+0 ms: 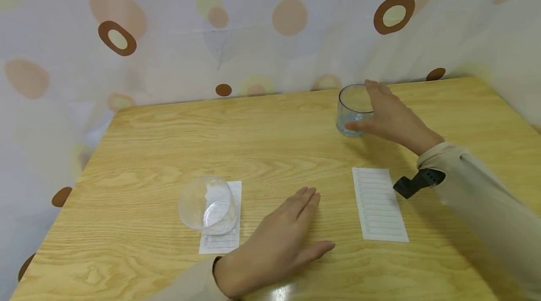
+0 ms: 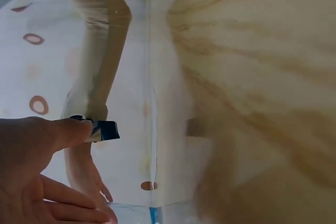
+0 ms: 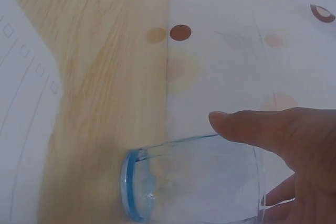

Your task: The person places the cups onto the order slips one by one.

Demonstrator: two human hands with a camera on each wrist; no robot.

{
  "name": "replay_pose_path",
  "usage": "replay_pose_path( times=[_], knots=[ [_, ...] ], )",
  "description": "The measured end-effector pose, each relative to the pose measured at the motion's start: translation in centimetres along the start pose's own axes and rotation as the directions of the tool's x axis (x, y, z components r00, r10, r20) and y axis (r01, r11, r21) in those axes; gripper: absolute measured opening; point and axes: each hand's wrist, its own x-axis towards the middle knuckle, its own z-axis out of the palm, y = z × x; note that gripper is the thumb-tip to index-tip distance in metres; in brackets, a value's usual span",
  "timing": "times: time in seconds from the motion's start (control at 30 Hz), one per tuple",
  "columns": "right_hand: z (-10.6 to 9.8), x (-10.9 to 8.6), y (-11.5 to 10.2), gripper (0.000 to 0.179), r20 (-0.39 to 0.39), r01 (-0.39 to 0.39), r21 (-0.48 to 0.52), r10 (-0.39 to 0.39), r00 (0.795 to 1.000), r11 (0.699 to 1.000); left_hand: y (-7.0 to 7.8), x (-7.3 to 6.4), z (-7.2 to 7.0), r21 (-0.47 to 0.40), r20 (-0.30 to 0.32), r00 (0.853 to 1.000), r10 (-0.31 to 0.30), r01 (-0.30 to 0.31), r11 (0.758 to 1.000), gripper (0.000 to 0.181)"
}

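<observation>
Right hand (image 1: 390,115) at glass (image 1: 351,104); left hand (image 1: 283,235) released.
Head view: the glass stands upright near the far edge of the table (image 1: 274,150), the right hand spread about it; the left hand extends between cup (image 1: 209,207) and right paper (image 1: 380,204). Left wrist view: left thumb and fingers are apart. Right wrist view: right thumb overlaps the glass wall; grasp cannot be confirmed.

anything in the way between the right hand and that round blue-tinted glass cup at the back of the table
Nothing visible is: the bare right hand is right at the round, blue-tinted clear glass cup. The right-hand white, rectangular lined paper slip lies flat nearer the person, not between them.
</observation>
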Motion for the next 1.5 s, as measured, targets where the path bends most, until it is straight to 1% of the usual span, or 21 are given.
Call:
replay_pose_path(
  times=[0.1,0.13,0.2,0.33,0.37,0.43,0.5,0.57,0.67,0.7,0.8,0.87,1.0,1.2,1.33,1.5],
  knots=[
    [0.5,0.0,0.8,0.12,-0.032,-0.021,0.047,0.023,0.999,0.999,0.5,1.5,0.5,0.032,0.094,0.996,-0.006,0.003,0.999,0.073],
    [0.6,0.0,1.0,0.121,-0.044,-0.027,0.065,0.03,0.999,0.998,0.7,2.1,0.6,0.025,0.125,0.992,-0.011,0.008,1.0,0.074],
    [0.8,0.0,1.4,0.123,-0.067,-0.038,0.093,0.044,0.997,0.995,1.0,3.3,1.1,0.03,0.176,0.984,-0.018,0.013,0.999,0.075],
    [1.1,0.0,1.7,0.123,-0.121,-0.029,0.14,0.046,0.992,0.99,1.5,5.3,2.2,0.021,0.264,0.964,-0.027,0.022,1.0,0.079],
    [1.1,0.0,1.7,0.123,-0.135,-0.023,0.148,0.043,0.99,0.989,1.6,5.7,2.4,0.027,0.274,0.961,-0.023,0.016,1.0,0.08],
    [1.2,0.1,1.8,0.121,-0.153,-0.007,0.167,0.033,0.988,0.986,1.7,6.5,2.8,0.011,0.289,0.957,-0.017,0.014,1.0,0.081],
    [1.2,0.1,1.9,0.121,-0.16,0.001,0.194,0.03,0.987,0.981,1.7,7.2,3.1,0.006,0.293,0.956,-0.01,0.009,1.0,0.082],
    [1.3,0.2,2.1,0.121,-0.158,0.01,0.228,0.027,0.987,0.974,1.5,7.8,3.5,-0.001,0.297,0.955,0.004,-0.004,1.0,0.082],
    [1.4,0.1,2.4,0.121,-0.149,0.015,0.283,0.029,0.988,0.959,1.3,8.7,4.2,0.001,0.315,0.949,0.002,-0.003,1.0,0.086],
    [1.5,0.1,2.5,0.121,-0.143,0.016,0.298,0.028,0.989,0.954,1.3,8.9,4.4,0.007,0.326,0.945,-0.003,0.001,1.0,0.088],
    [1.7,0.0,2.8,0.119,-0.126,0.015,0.34,0.03,0.992,0.94,1.1,9.4,5.1,0.033,0.361,0.932,-0.02,0.009,0.999,0.092],
    [1.8,0.1,2.9,0.117,-0.12,0.015,0.36,0.03,0.992,0.933,1.0,9.6,5.3,0.064,0.38,0.925,-0.025,0.001,0.998,0.093],
    [2.1,0.1,2.9,0.114,-0.138,0.027,0.38,0.028,0.99,0.925,1.1,9.6,5.5,0.119,0.402,0.914,-0.045,-0.003,0.993,0.094],
    [2.5,0.1,3.0,0.11,-0.179,0.053,0.404,0.022,0.984,0.913,1.5,9.3,5.4,0.181,0.4,0.912,-0.091,0.019,0.983,0.095],
    [2.7,0.2,3.0,0.107,-0.197,0.069,0.406,0.013,0.98,0.911,1.5,9.2,5.5,0.175,0.406,0.906,-0.122,0.054,0.983,0.101],
    [2.9,0.3,3.0,0.106,-0.208,0.073,0.406,0.014,0.978,0.911,1.4,9.2,5.6,0.185,0.391,0.907,-0.156,0.088,0.979,0.108]
  ],
)
